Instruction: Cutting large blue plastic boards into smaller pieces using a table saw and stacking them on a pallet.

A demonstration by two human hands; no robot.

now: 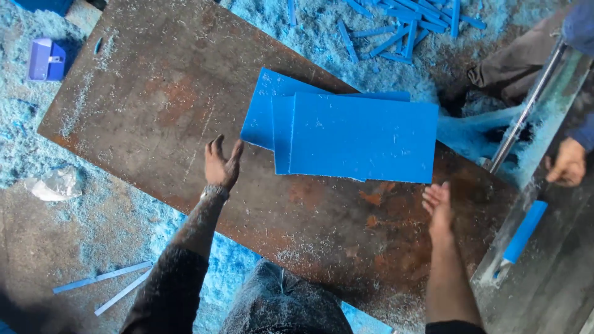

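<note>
Left hand: we see the left hand [221, 164] raised over the rusty steel table [142, 105], fingers spread and released, grasping nothing; it sits just beside the left edge of the sheets, not touching them as far as we can tell.
Left arm pose: the forearm runs up from the lower left in a dark, dust-flecked sleeve, wrist bent slightly toward the stack.
Blue sheets: we find a loose stack of blue plastic sheets [362, 136] lying flat at the middle of the table, fanned so that lower corners show at the left.
Handling: we judge the sheets stiff, flat and fairly light, with smooth faces that may slide on one another; dust and shavings likely add to the slip.
Where to hold: we judge the two short edges best, one hand at each, pinching the whole stack.
Right hand: the right hand [438, 201] hovers near the stack's lower right corner, fingers loose and open, holding nothing.
Right arm pose: the bare forearm rises almost straight from the lower edge.
Surroundings: another person's hand [567, 163] rests by a machine at the far right.
</note>
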